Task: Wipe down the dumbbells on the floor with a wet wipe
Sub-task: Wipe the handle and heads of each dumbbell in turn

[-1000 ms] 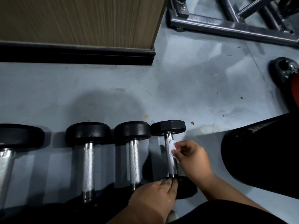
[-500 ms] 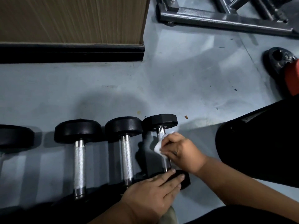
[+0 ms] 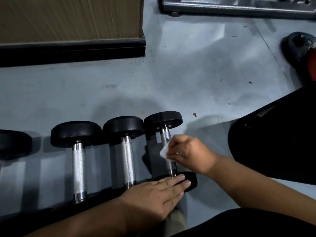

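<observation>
Down the handle goes the right hand (image 3: 189, 153) since half a second ago, its fingers pinching the wet wipe (image 3: 164, 152) against the chrome bar of the small dumbbell (image 3: 166, 144) at lower centre of the frame. Left hand (image 3: 153, 197) lies flat, fingers straight, pressing on that dumbbell's near black head. To its left on the grey floor (image 3: 196, 74) sit two larger dumbbells (image 3: 127, 161) side by side. A wooden panel (image 3: 68, 17) fills the upper left, a steel frame (image 3: 239, 7) the upper right.
</observation>
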